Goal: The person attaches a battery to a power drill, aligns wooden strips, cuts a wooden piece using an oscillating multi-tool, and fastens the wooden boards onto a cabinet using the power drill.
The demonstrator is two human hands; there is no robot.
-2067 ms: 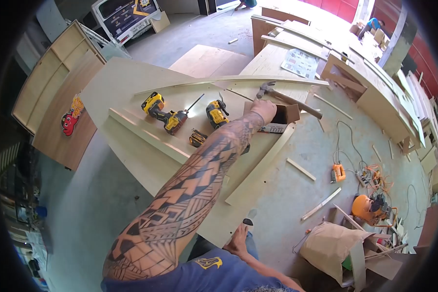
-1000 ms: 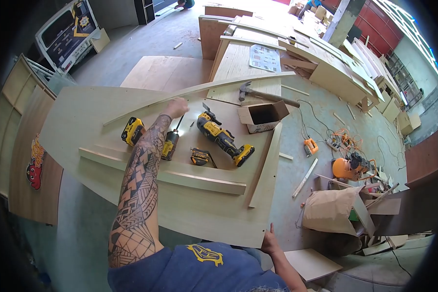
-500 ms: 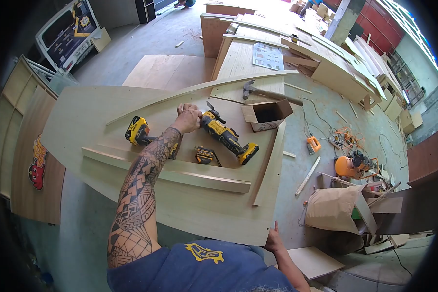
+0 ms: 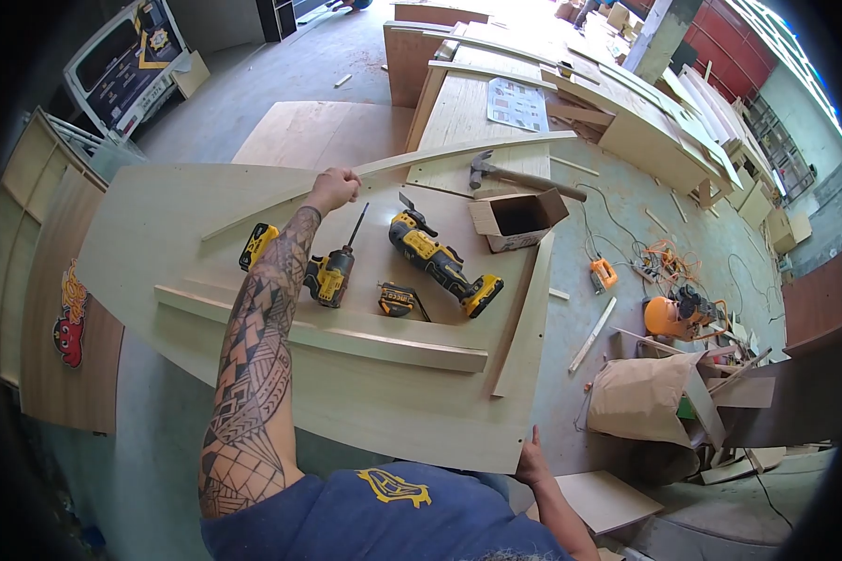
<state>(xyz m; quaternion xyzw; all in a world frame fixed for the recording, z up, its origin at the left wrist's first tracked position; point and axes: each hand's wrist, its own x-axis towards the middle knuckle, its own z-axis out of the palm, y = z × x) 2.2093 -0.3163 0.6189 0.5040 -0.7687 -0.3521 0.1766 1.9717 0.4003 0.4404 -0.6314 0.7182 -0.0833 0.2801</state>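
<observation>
My left hand (image 4: 332, 190) hovers over the big plywood panel (image 4: 421, 402), near a long thin wood strip (image 4: 477, 151). Its fingers are curled together; whatever they may hold is too small to make out. Below it lies a yellow-black cordless drill (image 4: 327, 279) with a long bit. An oscillating multi-tool (image 4: 430, 257) and a tape measure (image 4: 396, 299) lie to its right. The battery end of another yellow tool (image 4: 258, 245) shows beside my forearm. My right hand (image 4: 533, 461) grips the panel's near right corner, thumb up, other fingers mostly hidden.
On the panel are a claw hammer (image 4: 524, 176), an open cardboard box (image 4: 519, 220) and wooden battens (image 4: 393, 348). An orange compressor (image 4: 674, 318), cords and wood scraps cover the floor at right. A long bench of boards (image 4: 617, 112) stands behind.
My left hand has moved left and away from me, from beside the multi-tool's blade toward the long strip, uncovering the drill and its bit. My right hand stays at the corner.
</observation>
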